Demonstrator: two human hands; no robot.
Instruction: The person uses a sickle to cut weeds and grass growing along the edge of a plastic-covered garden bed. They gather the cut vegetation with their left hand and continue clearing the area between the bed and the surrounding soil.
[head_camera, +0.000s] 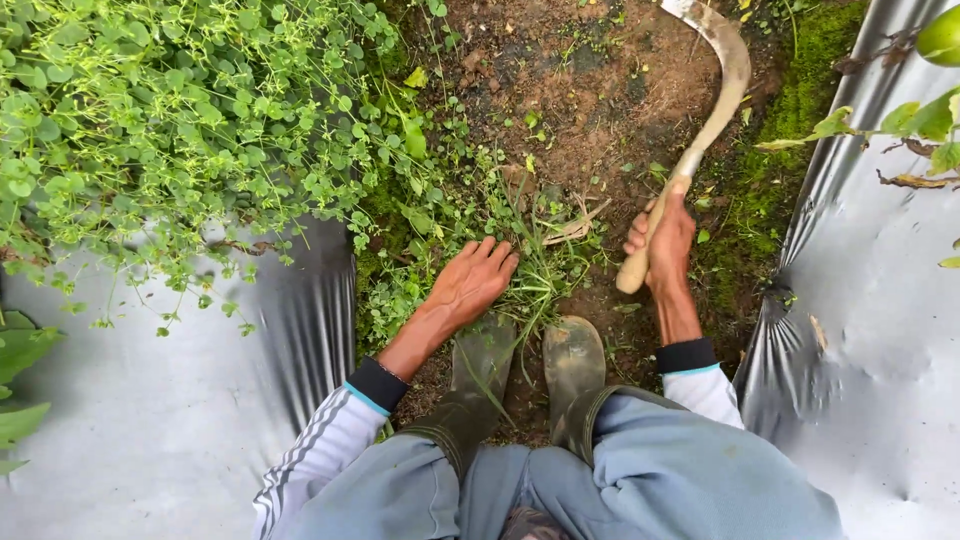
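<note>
Left hand (472, 280) reaches forward and down from a striped white sleeve with a dark cuff, palm down, fingers spread and slightly curled, pressing onto a clump of grassy weeds (530, 262) growing out of the soil path (600, 90); whether the fingers actually pinch any stems cannot be told. That clump sits just ahead of two muddy green rubber boots (530, 365), between both hands. Right hand (665, 240) is raised a bit higher on the right, wrist straight, fist closed round the pale wooden handle of a sickle (715, 90); handle end pokes out below the fist toward the boots, curved worn blade arcs up and away to the top edge, well above the weeds and not touching them. Silver plastic mulch sheet (180, 420) covers the bed on the left, another on the right side, both flanking the path. Dense small-leaved green plants (170, 110) spill over the left sheet. Moss lines the path edge on the right. Grey trousers fill the bottom, knees bent in a squat.
</note>
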